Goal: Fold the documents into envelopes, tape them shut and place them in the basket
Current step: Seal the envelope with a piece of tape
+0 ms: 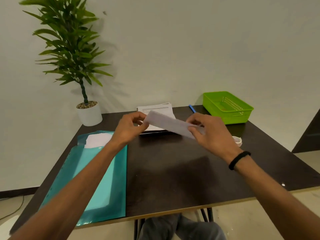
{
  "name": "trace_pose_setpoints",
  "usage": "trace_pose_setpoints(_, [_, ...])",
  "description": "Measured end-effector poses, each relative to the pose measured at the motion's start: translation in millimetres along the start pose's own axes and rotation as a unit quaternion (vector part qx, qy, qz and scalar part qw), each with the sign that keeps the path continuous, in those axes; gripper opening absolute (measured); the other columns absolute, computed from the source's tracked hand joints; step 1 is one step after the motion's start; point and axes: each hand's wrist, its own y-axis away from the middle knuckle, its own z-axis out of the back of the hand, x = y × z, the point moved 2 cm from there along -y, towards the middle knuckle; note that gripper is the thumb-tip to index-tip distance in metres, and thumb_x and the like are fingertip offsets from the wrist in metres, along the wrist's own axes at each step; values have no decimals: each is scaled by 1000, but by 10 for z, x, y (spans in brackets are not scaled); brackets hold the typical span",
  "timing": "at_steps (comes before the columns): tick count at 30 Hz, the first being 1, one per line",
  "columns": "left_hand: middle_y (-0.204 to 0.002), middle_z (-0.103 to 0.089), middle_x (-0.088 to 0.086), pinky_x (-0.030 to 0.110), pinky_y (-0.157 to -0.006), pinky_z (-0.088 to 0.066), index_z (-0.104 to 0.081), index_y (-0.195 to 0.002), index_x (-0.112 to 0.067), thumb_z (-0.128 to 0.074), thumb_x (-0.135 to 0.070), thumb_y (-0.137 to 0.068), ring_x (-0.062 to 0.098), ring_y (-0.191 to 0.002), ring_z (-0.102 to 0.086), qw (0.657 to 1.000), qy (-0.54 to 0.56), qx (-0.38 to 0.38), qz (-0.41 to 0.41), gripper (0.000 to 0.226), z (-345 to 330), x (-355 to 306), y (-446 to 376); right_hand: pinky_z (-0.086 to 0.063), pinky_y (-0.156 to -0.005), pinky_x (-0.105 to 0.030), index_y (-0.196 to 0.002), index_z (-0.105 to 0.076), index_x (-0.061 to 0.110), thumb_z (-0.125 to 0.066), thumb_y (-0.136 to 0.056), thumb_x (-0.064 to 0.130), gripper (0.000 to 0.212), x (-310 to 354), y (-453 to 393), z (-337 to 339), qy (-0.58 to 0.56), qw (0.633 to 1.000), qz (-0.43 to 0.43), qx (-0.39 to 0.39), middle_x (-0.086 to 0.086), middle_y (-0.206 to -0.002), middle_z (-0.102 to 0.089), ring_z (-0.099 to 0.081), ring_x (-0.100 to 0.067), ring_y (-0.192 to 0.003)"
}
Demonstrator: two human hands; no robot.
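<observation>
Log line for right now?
step: folding | left hand: pinching paper | right hand: pinching paper | basket: empty | tape: untouched

Dim, greenish indoor light falls from above and in front, casting soft shadows of the arms on the dark tabletop [173, 170] and of the plant [69, 49] on the wall, with wide-angle bending at the edges and slight motion blur.

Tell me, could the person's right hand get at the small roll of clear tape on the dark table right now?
Probably, but not at once. The roll of tape lies uncovered just beside the right hand, with nothing between them. That hand, like the left hand, is pinching the folded white paper, so it must release first.
</observation>
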Motion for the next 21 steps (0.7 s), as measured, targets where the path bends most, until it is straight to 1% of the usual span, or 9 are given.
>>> trace_pose_setpoints(2, [-122, -72, -6, 23, -93, -54, -77, -106, -28, -66, -16, -100, 13, -110, -66, 998, -54, 12, 2, 18, -27, 136, 60, -55, -76, -38, -98, -72, 22, -73, -89, 11, 14, -38, 128, -181, 56, 998, 27, 11, 4, -94, -72, -65, -20, -90])
trace_pose_setpoints(4, [-135, -67, -7, 8, -86, -46, -78, -107, -30, -55, -7, -104, 13, -116, -64, 995, -97, 23, 16, 33, -92, 274, 166, -56, -77, -42, -98, -72, 22, -71, -89, 9, 16, -125, 325, -401, 84, 995, 25, 45, 3, -96, -71, -63, -23, -94])
trace_pose_setpoints(7, [-129, -67, -10, -3, -78, -37, -72, -115, -33, -48, -4, -105, 7, -115, -62, 992, -122, 7, 45, 39, -195, 388, 333, -56, -89, -41, -107, -74, 21, -67, -95, 14, 16, -254, 659, -719, 100, 988, 19, 118, 3, -114, -72, -62, -22, -110])
trace_pose_setpoints(9, [-127, -67, -9, 6, -89, -42, -69, -122, -31, -49, -10, -107, 4, -111, -59, 991, -130, 12, 41, 33, -285, 386, 448, -54, -98, -35, -116, -74, 22, -68, -99, 29, 19, -291, 826, -861, 68, 988, 11, 138, 5, -124, -70, -59, -16, -117])
trace_pose_setpoints(11, [-135, -64, -7, 23, -107, -45, -65, -131, -30, -50, -21, -108, 6, -117, -55, 986, -163, 31, 12, 29, -429, 358, 564, -51, -102, -29, -117, -75, 23, -68, -98, 43, 29, -287, 896, -937, 26, 991, -3, 134, 8, -127, -69, -57, -11, -119])
trace_pose_setpoints(14, [-152, -51, -8, 34, -121, -27, -54, -143, -36, -46, -41, -108, 13, -140, -42, 973, -216, 79, -16, 37, -729, 265, 742, -45, -102, -22, -116, -75, 26, -67, -95, 55, 37, -259, 897, -1006, 2, 990, -19, 138, 11, -128, -68, -53, -6, -121])
trace_pose_setpoints(16, [-163, -36, -8, 42, -128, -14, -42, -152, -38, -38, -49, -108, 15, -152, -27, 962, -237, 130, -24, 46, -962, 231, 815, -45, -103, -22, -118, -74, 27, -66, -97, 53, 35, -239, 881, -1026, 1, 990, -14, 140, 11, -128, -68, -53, -5, -121])
trace_pose_setpoints(18, [-171, -18, -5, 51, -129, -1, -28, -159, -39, -29, -54, -108, 19, -159, -8, 947, -274, 167, -17, 53, -1142, 276, 852, -46, -104, -23, -118, -75, 25, -67, -98, 43, 28, -264, 889, -1009, -9, 993, -12, 120, 9, -126, -70, -53, -5, -119])
trace_pose_setpoints(21, [-173, -6, -4, 54, -127, 3, -19, -161, -41, -22, -58, -106, 21, -160, 2, 934, -313, 171, -6, 58, -1260, 419, 872, -47, -107, -28, -117, -75, 18, -72, -97, 30, 24, -476, 926, -906, 8, 999, -38, 37, 2, -128, -69, -55, -12, -124])
